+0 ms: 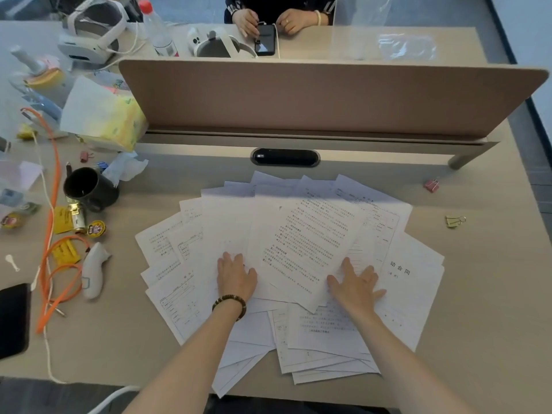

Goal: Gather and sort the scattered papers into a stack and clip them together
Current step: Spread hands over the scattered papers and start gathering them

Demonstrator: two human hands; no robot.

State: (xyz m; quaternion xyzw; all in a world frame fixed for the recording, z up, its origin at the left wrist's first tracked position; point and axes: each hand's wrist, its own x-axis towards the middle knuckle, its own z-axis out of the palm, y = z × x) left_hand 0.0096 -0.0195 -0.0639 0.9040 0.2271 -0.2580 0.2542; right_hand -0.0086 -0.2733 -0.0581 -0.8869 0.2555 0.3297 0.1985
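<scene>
The papers (304, 243) lie fanned out and overlapping on the desk (484, 294), spreading out past the fingertips on every side. The left hand (236, 277) rests flat on the sheets, fingers slightly apart, gripping nothing; the right hand (355, 286) presses flat beside it, fingers splayed wide. Well beyond the right fingers lie a pink clip (431, 185) and a gold clip (454, 221). Far off the left fingers stands a black mug (89, 188).
</scene>
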